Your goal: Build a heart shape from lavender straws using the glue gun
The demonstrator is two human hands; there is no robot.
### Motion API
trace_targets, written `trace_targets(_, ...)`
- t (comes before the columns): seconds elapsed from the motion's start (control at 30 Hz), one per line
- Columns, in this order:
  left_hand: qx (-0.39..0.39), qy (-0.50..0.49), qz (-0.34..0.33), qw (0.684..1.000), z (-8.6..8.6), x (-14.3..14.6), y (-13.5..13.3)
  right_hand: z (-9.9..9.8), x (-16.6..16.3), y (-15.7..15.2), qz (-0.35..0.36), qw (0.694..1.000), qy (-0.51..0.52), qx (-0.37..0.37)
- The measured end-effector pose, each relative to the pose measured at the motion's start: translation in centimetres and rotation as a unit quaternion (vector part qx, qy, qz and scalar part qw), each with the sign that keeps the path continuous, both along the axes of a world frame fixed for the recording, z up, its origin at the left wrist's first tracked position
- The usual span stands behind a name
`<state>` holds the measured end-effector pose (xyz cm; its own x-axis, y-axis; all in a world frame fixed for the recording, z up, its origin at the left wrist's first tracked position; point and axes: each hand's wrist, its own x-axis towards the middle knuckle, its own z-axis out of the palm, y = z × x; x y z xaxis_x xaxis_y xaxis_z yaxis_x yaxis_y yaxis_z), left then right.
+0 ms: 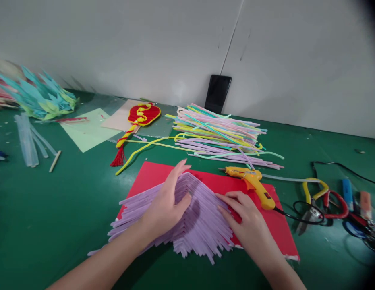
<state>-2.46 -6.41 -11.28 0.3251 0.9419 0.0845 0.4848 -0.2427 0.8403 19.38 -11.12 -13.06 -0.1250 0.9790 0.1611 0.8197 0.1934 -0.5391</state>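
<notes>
A chevron-shaped panel of purple pipe cleaners [202, 225], packed in nested V-shaped rows, lies in front of me over a red board [274, 225]. Across its left half rests my left hand [167, 201], fingers stretched past the top edge and the thumb spread apart, its tip near the centre fold. My right hand [243, 211] is at the panel's upper right edge, with thumb and forefinger closed on the outer purple strands. On the board, just beyond my right hand, lies a yellow hot glue gun [250, 179] with a glue stick in its back end.
Behind the board is a heap of pastel pipe cleaners [217, 129]; a black phone [218, 92] leans on the wall. A red and yellow fan-shaped ornament [144, 114], glue sticks [26, 139] and teal paper leaves [45, 96] lie left. Scissors [311, 213] and a cable lie right.
</notes>
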Motion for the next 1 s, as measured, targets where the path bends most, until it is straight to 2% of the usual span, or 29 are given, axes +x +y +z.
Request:
trace_targets(0.23, -0.04, -0.11, -0.018, 0.993, -0.15, 0.02, 0.4, 0.08, 0.06, 0.05, 0.001, 1.0, -0.005, -0.005)
trace_targets(0.37, -0.046, -0.136, -0.008, 0.99, -0.24, 0.06, 0.72, 0.01, 0.06, 0.07, -0.001, 1.0, -0.004, -0.001)
trace_targets(0.5, 0.007, -0.075, 0.066, 0.995, -0.67, 0.02, 0.96, -0.04, 0.06, -0.01, -0.003, 1.0, 0.002, -0.008)
trace_targets(0.57, 0.024, -0.04, 0.082, 0.996, -0.77, -0.05, 0.99, -0.04, 0.07, -0.04, -0.001, 1.0, 0.005, -0.016)
trace_targets(0.73, 0.056, 0.004, 0.093, 0.994, -0.45, -0.16, 0.81, -0.1, 0.13, 0.0, 0.001, 1.0, 0.011, -0.025)
trace_targets(1.0, 0.065, 0.087, 0.058, 0.992, -0.95, -0.03, 0.76, -0.01, 0.13, 0.02, 0.003, 1.0, 0.013, -0.018)
